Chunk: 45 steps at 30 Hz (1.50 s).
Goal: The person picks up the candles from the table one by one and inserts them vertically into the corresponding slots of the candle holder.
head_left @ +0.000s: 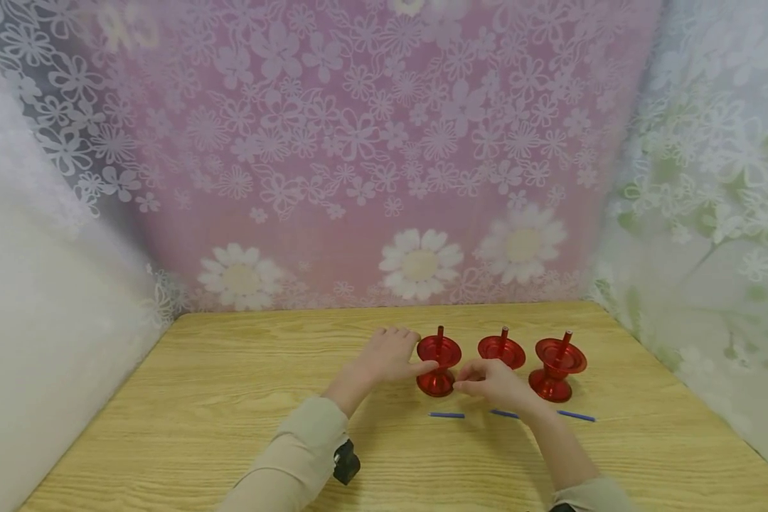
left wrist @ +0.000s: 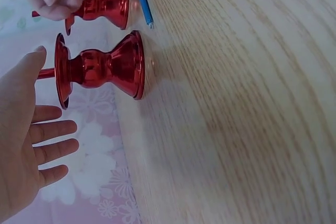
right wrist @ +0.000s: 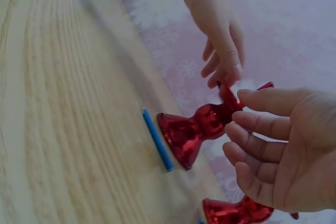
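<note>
Three shiny red candle holders stand upright in a row, each with a dish and a thin red rod on top: the left holder [head_left: 446, 354], the middle holder [head_left: 502, 350] and the right holder [head_left: 552, 384]. My left hand [head_left: 390, 355] is beside the left holder, fingers extended and thumb near its dish, holding nothing; the left wrist view shows its palm. My right hand [right wrist: 299, 145] hovers on the other side of that holder, fingers loosely bent and nothing in them. From the head view, it partly hides the middle holder.
In front of the holders lie three thin blue sticks like candles: a left one [head_left: 446, 414], a middle one [head_left: 503, 413] partly behind my right hand, and a right one [head_left: 577, 415]. Flower-patterned cloth [head_left: 371, 163] borders the wooden table [head_left: 230, 398] at the back and sides.
</note>
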Tool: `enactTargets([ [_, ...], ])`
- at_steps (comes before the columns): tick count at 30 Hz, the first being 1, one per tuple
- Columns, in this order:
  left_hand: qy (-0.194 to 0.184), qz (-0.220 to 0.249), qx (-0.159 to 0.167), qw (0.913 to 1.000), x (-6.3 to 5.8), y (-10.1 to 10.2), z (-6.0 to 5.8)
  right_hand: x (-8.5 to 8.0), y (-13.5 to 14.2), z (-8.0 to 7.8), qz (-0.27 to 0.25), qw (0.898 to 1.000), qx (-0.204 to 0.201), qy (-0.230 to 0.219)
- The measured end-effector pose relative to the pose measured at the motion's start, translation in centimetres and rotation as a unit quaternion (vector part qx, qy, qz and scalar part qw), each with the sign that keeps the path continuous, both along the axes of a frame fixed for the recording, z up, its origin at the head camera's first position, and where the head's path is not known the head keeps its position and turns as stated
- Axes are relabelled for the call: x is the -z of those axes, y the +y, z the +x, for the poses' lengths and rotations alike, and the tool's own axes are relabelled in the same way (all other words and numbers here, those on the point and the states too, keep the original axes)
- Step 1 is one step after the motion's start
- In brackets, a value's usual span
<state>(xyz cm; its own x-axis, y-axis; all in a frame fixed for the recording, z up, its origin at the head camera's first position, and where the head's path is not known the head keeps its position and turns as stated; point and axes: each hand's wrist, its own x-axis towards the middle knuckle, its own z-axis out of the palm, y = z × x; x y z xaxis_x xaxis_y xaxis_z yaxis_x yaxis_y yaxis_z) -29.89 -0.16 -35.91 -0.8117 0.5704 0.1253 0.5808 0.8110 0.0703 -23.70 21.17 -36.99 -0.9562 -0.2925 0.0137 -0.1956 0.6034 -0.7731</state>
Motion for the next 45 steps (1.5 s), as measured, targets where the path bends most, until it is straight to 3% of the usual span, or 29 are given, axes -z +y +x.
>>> enactTargets([
  [7, 0.015, -0.01, 0.004, 0.9998, 0.3, 0.2, 0.0, 1.6, -0.1, -0.5, -0.033, 0.999, -0.026, -0.005],
  [13, 0.019, -0.015, 0.007, 0.9997, 0.5, 0.3, 0.1, 2.8, 0.0, -1.1, -0.046, 0.998, -0.023, -0.022],
  [22, 0.029, -0.016, 0.0, 0.9994, 0.1, 0.3, 0.1, 4.0, -0.5, -2.2, -0.017, 0.999, -0.028, -0.001],
  [28, 0.027, -0.029, 0.0, 0.9992, 0.0, 0.4, 0.1, 4.2, -1.1, -2.2, -0.03, 0.999, -0.04, -0.021],
  [37, 0.026, -0.028, 0.003, 0.9993, 0.0, 0.5, 0.1, 4.2, -1.3, -2.3, -0.006, 0.997, -0.068, -0.024],
  [45, 0.019, -0.025, 0.001, 0.9995, 0.0, 0.4, 0.1, 3.8, -1.8, -1.7, 0.016, 0.998, -0.053, -0.017],
])
